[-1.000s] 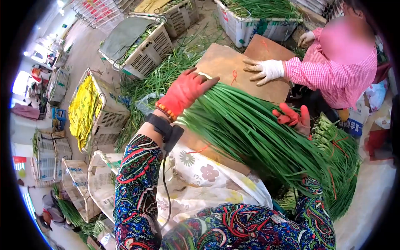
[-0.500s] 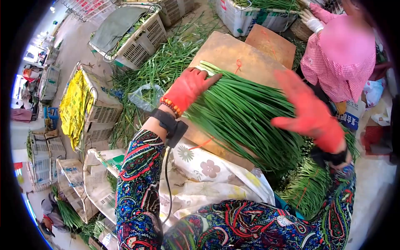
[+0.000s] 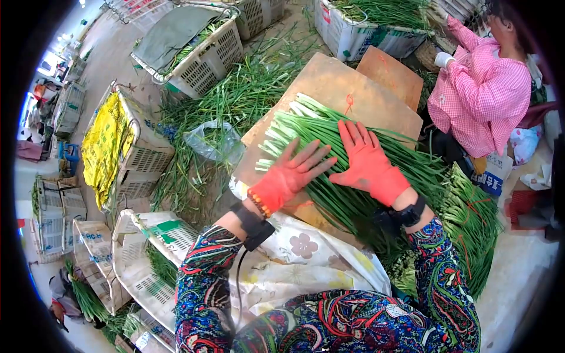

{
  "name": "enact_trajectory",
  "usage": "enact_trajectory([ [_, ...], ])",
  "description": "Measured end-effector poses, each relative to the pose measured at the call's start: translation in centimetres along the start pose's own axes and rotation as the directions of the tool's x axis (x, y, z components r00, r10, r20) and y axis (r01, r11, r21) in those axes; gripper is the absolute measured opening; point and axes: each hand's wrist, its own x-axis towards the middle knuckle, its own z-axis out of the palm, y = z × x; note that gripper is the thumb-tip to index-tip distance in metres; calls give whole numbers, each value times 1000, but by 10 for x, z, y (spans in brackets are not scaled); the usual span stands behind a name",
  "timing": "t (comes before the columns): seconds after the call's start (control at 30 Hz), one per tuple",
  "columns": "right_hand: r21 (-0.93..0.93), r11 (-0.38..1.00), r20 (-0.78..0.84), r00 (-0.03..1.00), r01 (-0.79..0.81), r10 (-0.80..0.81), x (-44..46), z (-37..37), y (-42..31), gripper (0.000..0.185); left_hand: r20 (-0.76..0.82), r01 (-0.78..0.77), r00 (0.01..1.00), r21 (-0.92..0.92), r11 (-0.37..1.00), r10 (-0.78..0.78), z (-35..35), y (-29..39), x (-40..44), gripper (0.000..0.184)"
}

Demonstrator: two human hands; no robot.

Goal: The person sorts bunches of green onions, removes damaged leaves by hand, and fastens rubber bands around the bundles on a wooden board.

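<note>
A loose heap of garlic chives (image 3: 415, 162) lies across a brown board (image 3: 321, 76), pale cut ends toward the upper left and green leaves toward the lower right. My left hand (image 3: 291, 173), in a red glove with darkened fingertips, rests on the chives near their pale ends, fingers spread. Flat on the leaves just to its right is my right hand (image 3: 372, 167), also red-gloved, fingers stretched out. An orange-red tie (image 3: 349, 104) lies on the board beyond the chives. Tied bundles of chives (image 3: 471, 206) sit beside my right arm.
A co-worker in a pink checked shirt (image 3: 482, 88) is at the upper right, near a white crate (image 3: 374, 35) of greens. Loose leaves (image 3: 235, 88) and a clear plastic bag (image 3: 215, 141) cover the floor at left. A crate with yellow cloth (image 3: 106, 150) stands farther left.
My right hand has come left and down onto the chives. My left hand has shifted from the pale ends toward the leaves and spread its fingers. The pale ends now fan out more.
</note>
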Motion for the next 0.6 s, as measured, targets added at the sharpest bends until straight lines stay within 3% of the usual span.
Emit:
enact_trajectory([
  [0.07, 17, 997, -135, 988, 75, -72, 2, -14, 2, 86, -17, 28, 999, -71, 997, -30, -1, -1, 3, 86],
  [0.13, -15, 996, -239, 967, 91, -92, 27, -27, 10, 70, 13, 41, 999, 6, 999, -41, -1, 3, 1, 88],
  [0.17, -21, 999, -301, 953, 34, -38, 45, -24, 14, 49, 15, 35, 999, 47, 998, -36, 0, 3, 2, 89],
  [0.23, -1, 992, -243, 962, -129, 125, 86, -12, 24, 37, 22, 32, 999, 179, 983, -37, 1, 4, 6, 87],
  [0.33, -196, 981, 119, 992, -10, 33, 120, 15, 29, 28, 64, 120, 991, -58, 991, -117, -12, 7, 14, 78],
  [0.37, -146, 988, 141, 989, 56, -35, 124, 16, 29, 27, -18, 152, 988, 71, 986, -151, -4, 7, 22, 68],
  [0.43, -45, 982, 196, 966, 182, -170, 125, 15, 31, 25, -131, 179, 979, 196, 964, -155, 10, -3, 40, 64],
  [0.47, -2, 993, 264, 958, 119, -114, 131, 13, 34, 25, -186, 197, 971, 250, 948, -153, 16, -5, 48, 62],
  [0.53, 19, 957, 162, 944, 290, -289, 148, 40, 53, 24, -213, 212, 961, 149, 966, -178, 25, -7, 54, 60],
  [0.6, -15, 980, 192, 963, 197, -190, 148, 51, 59, 26, -199, 223, 961, 140, 965, -193, 32, -13, 57, 60],
])
